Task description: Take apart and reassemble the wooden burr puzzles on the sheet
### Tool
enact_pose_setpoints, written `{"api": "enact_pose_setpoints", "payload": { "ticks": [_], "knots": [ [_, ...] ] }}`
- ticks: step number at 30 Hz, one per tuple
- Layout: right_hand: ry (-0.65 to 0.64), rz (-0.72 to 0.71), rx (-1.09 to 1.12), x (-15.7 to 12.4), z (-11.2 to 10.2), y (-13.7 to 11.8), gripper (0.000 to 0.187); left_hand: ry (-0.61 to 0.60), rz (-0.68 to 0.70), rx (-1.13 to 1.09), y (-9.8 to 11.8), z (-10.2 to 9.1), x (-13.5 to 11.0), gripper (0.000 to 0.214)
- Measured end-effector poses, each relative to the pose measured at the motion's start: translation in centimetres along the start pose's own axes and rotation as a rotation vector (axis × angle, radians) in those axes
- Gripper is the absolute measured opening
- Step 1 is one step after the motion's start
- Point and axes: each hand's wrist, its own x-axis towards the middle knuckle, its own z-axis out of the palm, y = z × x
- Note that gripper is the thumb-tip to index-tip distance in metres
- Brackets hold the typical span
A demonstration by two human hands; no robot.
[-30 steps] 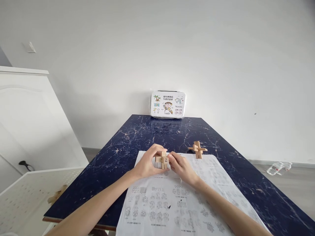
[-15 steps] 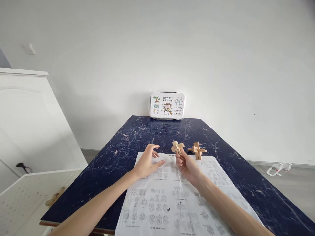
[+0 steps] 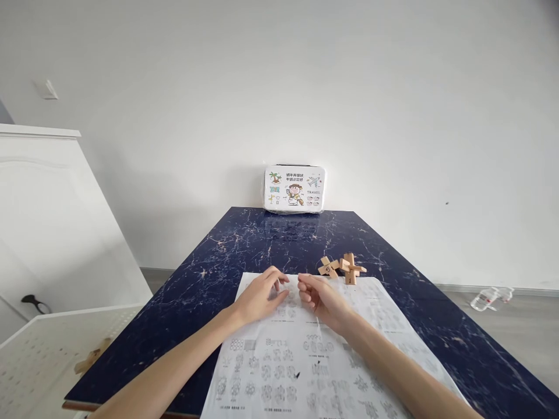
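Two wooden interlocking puzzles sit side by side at the far edge of the printed sheet (image 3: 279, 337). The left wooden puzzle (image 3: 328, 267) leans tilted with a dark mark on one face, close to or touching the right wooden puzzle (image 3: 350, 269). Over the upper part of the sheet, my left hand (image 3: 264, 294) is open and empty, thumb apart from bent fingers. Opposite it, my right hand (image 3: 321, 299) has loosely curled fingers with nothing seen in them. It is just in front of the left puzzle, apart from it.
A white case (image 3: 294, 189) with cartoon prints stands against the wall on the blue marbled table (image 3: 209, 250). Left of the table, wooden pieces (image 3: 91, 356) lie on a white perforated surface (image 3: 35, 349). Clear plastic bottles (image 3: 487, 298) are on the floor at right.
My right hand has let go of the wooden puzzle, which now rests beside the other one. That hand has drawn slightly nearer, and my left hand has lowered a little.
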Motion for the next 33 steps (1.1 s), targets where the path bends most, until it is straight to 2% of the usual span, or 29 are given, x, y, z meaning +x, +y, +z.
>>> {"api": "enact_pose_setpoints", "payload": {
  "ticks": [3,6,14,33],
  "knots": [
    [-0.050,0.022,-0.054,-0.6,0.7,-0.3,0.034,-0.094,0.072,0.092,0.5,-0.2,-0.3,0.013],
    [-0.055,0.031,-0.078,-0.9,1.1,-0.6,0.037,-0.133,0.142,0.164,0.5,0.1,-0.5,0.013],
    [-0.084,0.057,-0.163,-1.4,1.5,-1.1,0.048,-0.104,0.195,0.223,-0.6,0.5,-0.6,0.014],
    [-0.082,0.050,-0.141,-1.3,1.5,-1.0,0.047,-0.105,0.195,0.232,-0.6,0.5,-0.6,0.013]
  ]
}}
